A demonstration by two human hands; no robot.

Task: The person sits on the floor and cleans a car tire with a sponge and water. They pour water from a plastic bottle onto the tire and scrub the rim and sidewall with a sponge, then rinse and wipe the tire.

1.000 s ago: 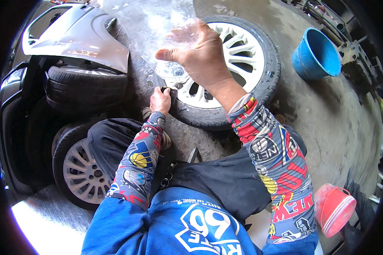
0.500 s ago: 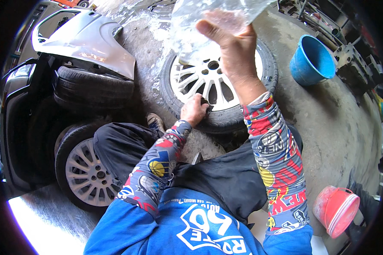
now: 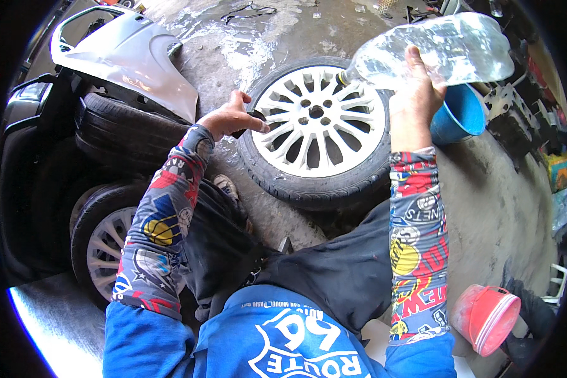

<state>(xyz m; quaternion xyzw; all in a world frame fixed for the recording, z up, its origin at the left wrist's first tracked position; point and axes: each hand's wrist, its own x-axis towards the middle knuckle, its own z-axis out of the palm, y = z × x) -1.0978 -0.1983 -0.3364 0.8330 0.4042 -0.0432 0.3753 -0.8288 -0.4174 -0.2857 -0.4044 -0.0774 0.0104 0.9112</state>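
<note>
A white multi-spoke wheel with a black tire (image 3: 318, 167) lies flat on the floor in front of my knees. My right hand (image 3: 416, 104) grips a large clear plastic bottle (image 3: 450, 50) over the wheel's far right side. The bottle lies nearly level, its neck pointing left and slightly down toward the spokes. At the tire's left edge, my left hand (image 3: 227, 118) is closed on a small black piece (image 3: 258, 116), perhaps a pad or cloth; its kind is not clear.
Left of me are a white car body panel (image 3: 126, 53), a stacked tire (image 3: 123, 129) and another wheel (image 3: 110, 242). A blue bucket (image 3: 463, 113) stands behind the bottle. A red bucket (image 3: 485, 318) sits at the lower right. Wet white patches mark the far floor.
My left hand has moved left and up, from the wheel's near edge to its left edge. My right hand has swung the bottle right and down, and the whole wheel now shows.
</note>
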